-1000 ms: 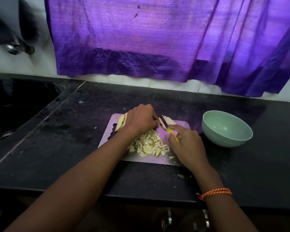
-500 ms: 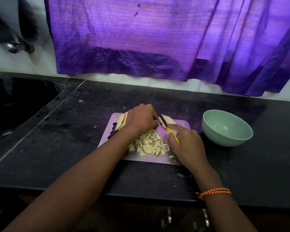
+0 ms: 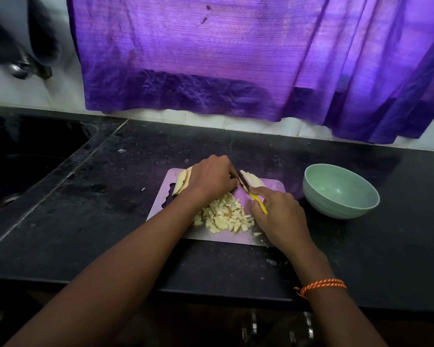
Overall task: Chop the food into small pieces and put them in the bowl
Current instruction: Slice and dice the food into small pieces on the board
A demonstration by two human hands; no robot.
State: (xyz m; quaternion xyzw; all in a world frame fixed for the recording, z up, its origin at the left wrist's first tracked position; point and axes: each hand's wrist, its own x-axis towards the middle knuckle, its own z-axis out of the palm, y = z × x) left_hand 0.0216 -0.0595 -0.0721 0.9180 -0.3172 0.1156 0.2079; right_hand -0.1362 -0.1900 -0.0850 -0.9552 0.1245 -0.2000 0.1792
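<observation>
A pale cutting board (image 3: 266, 236) lies on the black counter. A heap of small pale food cubes (image 3: 226, 216) sits in its middle. My left hand (image 3: 211, 179) is curled over uncut food at the board's far edge; slices (image 3: 182, 182) stick out to its left, and another slice (image 3: 253, 180) lies to its right. My right hand (image 3: 278, 214) grips a yellow-handled knife (image 3: 257, 200), the dark blade pointing up between both hands. An empty green bowl (image 3: 341, 194) stands right of the board.
A dark sink (image 3: 23, 171) is sunk into the counter at the left, a tap (image 3: 20, 68) above it. A purple curtain (image 3: 236, 58) hangs along the back wall. The counter's front edge (image 3: 211, 294) runs below the board.
Almost nothing has moved. Both hands stay at the same spot on the board, with the knife blade still beside my left hand's fingers.
</observation>
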